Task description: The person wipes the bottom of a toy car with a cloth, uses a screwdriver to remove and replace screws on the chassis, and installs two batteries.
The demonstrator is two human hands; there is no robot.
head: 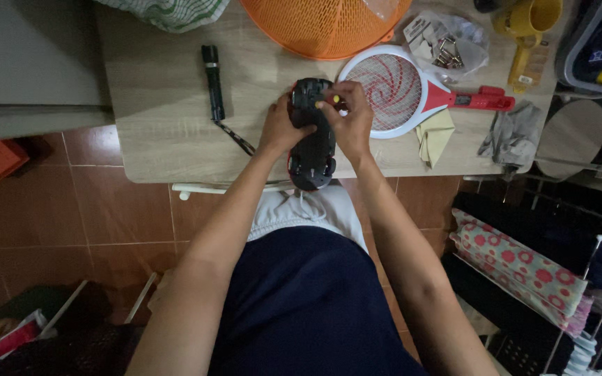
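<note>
Centre of frame, at the near edge of a wooden table (pixel 155 139): one black toy car (pixel 313 139) with red trim, lying on its back, underside up, apparently turned over so the base can be worked on. Left hand (pixel 281 127) wrapped around the car's left flank, fingers curled against the body, seemingly to keep it from shifting. Right hand (pixel 351 118) over the car's upper end, thumb and forefinger pinched on one small yellow-tipped tool (pixel 334 100), most likely a screwdriver, pointed down into the chassis; tip itself too small to make out.

Just right of the hands: one electric fly swatter (pixel 402 90), white rim, red handle, laid flat, its round head nearly touching the right hand. Below its neck, one folded yellow cloth (pixel 435 134). Left of the car, well apart: one black flashlight (pixel 212 82), lying lengthwise, wrist strap trailing toward the table edge. Top centre: one orange mesh basket (pixel 322 24), cut off by the frame. Upper right: one clear plastic bag (pixel 447 42) of small hardware, count not readable, and one yellow mug (pixel 531 17). Right edge of the table: one crumpled grey rag (pixel 513 136). Upper left: one green-checked cloth (pixel 168 10), partly out of frame.
</note>
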